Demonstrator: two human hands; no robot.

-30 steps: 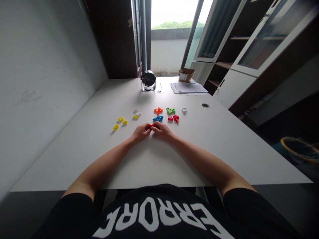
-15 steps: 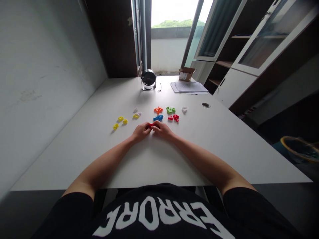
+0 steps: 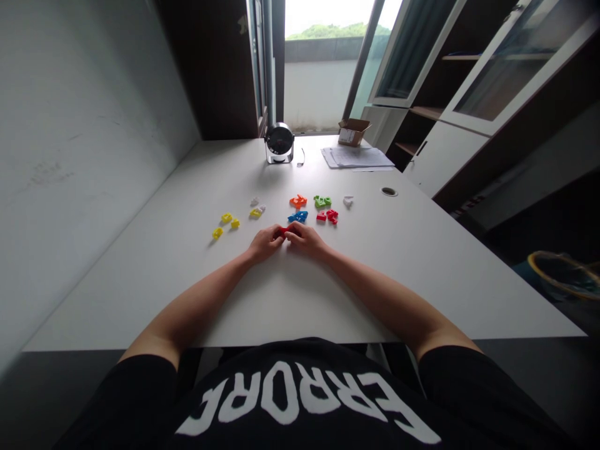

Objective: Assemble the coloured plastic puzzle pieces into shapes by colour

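Between my two hands is a small red plastic piece (image 3: 284,230), mostly covered by fingers. My left hand (image 3: 266,242) is closed on its left side. From the right, my right hand (image 3: 304,238) pinches the same piece. Just beyond the fingers lie blue pieces (image 3: 298,216). Other red pieces (image 3: 332,216) rest to the right of them. Farther back are an orange group (image 3: 298,200) and a green group (image 3: 322,201). Several yellow pieces (image 3: 227,217) are spread out on the left, near a few white ones (image 3: 254,201). Another white piece (image 3: 347,200) sits at the right.
All this lies on a white table (image 3: 281,300) with a wall along its left side. At the far edge stand a small black fan (image 3: 280,140), papers (image 3: 359,157) and an open cardboard box (image 3: 354,132). A round cable hole (image 3: 389,192) is at the right.
The whole view has shifted slightly, so the table things appear a little higher. Both hands stay together on the red piece, with little visible movement.
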